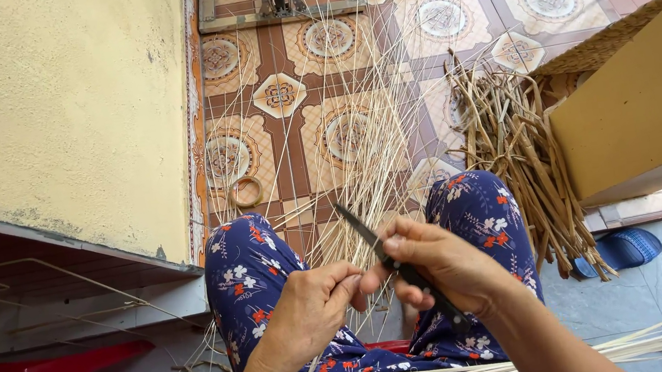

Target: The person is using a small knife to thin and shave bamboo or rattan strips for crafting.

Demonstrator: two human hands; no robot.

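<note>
two hands meet over the lap

both forearms reach forward from the bottom edge. the left hand (pixel 304 311) pinches, fingers curled, knuckles up. the right hand (pixel 433 262) is fisted, its thumb touching the left fingertips.

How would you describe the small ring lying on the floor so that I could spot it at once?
Start at the yellow wall on the left and follow its lower edge to the patterned tile floor. Just above the person's flowered knee lies a small tan ring. Everything near it is long, thin cane strips; it alone is a closed circle.
</note>
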